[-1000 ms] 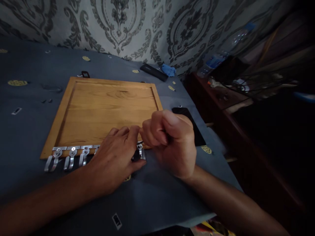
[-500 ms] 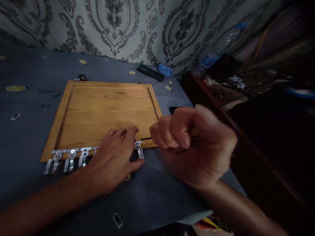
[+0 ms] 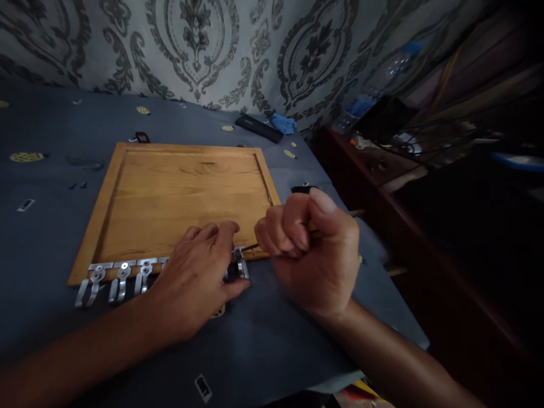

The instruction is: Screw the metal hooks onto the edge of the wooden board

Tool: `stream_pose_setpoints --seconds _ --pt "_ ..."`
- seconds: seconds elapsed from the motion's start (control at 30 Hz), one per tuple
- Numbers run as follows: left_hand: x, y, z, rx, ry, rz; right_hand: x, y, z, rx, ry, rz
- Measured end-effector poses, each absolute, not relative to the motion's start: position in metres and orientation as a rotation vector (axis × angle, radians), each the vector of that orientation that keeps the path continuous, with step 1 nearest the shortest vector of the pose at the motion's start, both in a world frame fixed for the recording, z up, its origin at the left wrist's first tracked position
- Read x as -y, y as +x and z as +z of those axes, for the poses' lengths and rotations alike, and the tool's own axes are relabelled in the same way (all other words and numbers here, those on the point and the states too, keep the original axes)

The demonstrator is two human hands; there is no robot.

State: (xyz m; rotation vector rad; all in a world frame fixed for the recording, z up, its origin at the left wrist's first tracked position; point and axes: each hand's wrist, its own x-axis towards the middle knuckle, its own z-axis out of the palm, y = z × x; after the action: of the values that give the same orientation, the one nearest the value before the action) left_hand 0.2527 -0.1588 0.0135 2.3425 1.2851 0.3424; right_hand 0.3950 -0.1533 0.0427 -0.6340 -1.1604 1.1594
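A framed wooden board (image 3: 191, 192) lies on the table, with several silver metal hooks (image 3: 122, 283) along its near edge. My left hand (image 3: 191, 277) rests over that edge and hides part of the row. Its fingers lie on the wood, and its thumb presses by the rightmost hook (image 3: 240, 266), which it grips. My right hand (image 3: 314, 255) is closed in a fist around a screwdriver (image 3: 250, 247). The thin dark shaft points left to the rightmost hook, its tip at or very near the plate. The handle is mostly hidden in the fist.
The table has a dark blue patterned cloth (image 3: 148, 362). Behind the board lie a black case (image 3: 259, 128) and a blue crumpled cloth (image 3: 283, 123). Small dark pieces lie at left. On the right, a brown wooden ledge (image 3: 340, 148) holds a plastic bottle (image 3: 361, 105) and cables.
My right hand has moved left and turned, bringing the screwdriver's shaft to the rightmost hook. My left hand has stayed almost in place on the board's edge.
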Motion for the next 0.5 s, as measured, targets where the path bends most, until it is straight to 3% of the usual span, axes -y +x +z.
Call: stream_pose_setpoints --seconds 0.5 --pt "0.1593 0.2517 0.0114 -1.257 2.364 0.367 0.158 0.3877 0.0404 1.086 -0.644 1.271"
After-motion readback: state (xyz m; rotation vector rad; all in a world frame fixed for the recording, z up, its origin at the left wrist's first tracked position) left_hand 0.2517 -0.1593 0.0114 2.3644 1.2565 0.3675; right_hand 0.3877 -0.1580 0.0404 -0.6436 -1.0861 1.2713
